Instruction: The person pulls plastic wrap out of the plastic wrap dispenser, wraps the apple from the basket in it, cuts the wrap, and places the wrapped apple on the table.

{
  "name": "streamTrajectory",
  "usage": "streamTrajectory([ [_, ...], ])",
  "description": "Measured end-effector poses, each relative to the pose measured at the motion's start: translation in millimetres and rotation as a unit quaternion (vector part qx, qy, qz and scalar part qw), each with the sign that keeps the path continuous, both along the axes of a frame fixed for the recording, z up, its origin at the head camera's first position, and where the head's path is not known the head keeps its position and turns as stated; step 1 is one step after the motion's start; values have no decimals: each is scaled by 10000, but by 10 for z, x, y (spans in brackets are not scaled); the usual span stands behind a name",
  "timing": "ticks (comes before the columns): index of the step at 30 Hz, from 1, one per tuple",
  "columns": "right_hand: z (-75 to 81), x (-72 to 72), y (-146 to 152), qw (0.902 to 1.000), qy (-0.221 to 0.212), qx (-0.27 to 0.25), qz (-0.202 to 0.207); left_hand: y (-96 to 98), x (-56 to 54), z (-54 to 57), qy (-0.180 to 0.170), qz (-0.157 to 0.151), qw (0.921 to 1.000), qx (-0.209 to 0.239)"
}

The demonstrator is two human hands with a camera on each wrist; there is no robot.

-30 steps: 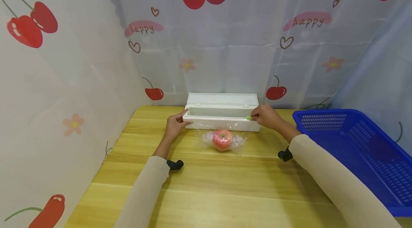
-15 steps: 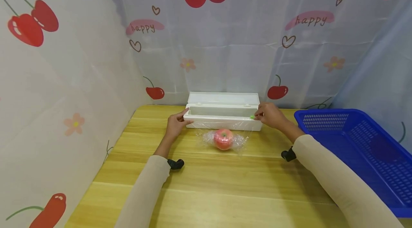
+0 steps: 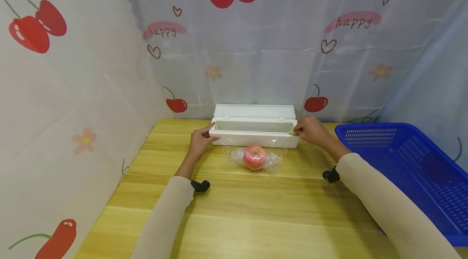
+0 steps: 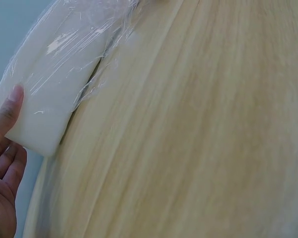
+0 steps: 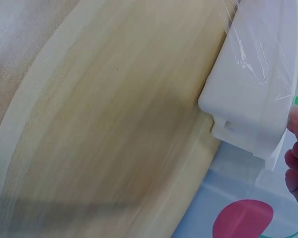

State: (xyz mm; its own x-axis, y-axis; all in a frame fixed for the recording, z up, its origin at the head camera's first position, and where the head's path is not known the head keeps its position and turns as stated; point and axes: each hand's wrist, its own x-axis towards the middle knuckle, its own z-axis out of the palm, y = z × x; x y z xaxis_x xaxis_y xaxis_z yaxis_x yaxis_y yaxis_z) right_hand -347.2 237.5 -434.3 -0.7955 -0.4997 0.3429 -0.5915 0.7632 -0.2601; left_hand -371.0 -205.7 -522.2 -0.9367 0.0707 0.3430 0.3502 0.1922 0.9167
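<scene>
A white cling film dispenser [image 3: 241, 140] lies long-ways at the back of the table with its lid [image 3: 254, 111] raised. My left hand [image 3: 199, 141] grips its left end, thumb on the front face in the left wrist view. At the right end my right hand [image 3: 312, 130] pinches the small green slide cutter [image 3: 291, 132] on the front rim. Clear cling film [image 4: 64, 47] hangs from that rim down over the front. Just before the dispenser sits a red apple [image 3: 254, 157], wrapped in crumpled film [image 3: 272, 160].
A blue plastic basket [image 3: 365, 129] stands on the right, beside my right forearm. Printed curtains [image 3: 256, 64] close off the back and sides of the wooden table [image 3: 234, 210]. Each wrist carries a black camera mount [image 3: 200, 186].
My right hand has slid a short way right along the front rim with the green slide cutter, reaching the dispenser's right end. My left hand keeps its grip; the apple lies still.
</scene>
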Motion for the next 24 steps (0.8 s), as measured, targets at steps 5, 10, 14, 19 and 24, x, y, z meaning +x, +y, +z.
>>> streamTrajectory([
  [5, 32, 39, 83, 10000, 35, 78, -29, 9, 2, -10, -25, 86, 10000, -23],
  [10, 26, 45, 135, 9999, -18, 83, -65, 15, -1, -8, -50, 58, 10000, -33],
  [14, 24, 44, 134, 9996, -102, 121, -226, 22, 8, 5, -116, 89, 9999, -49],
  [19, 38, 59, 106, 9967, -417, 220, -665, 19, 6, -1, -189, 99, 9998, -56],
  [24, 57, 95, 65, 9903, -783, 229, -1122, 9, -2, -11, -151, 26, 9999, -57],
])
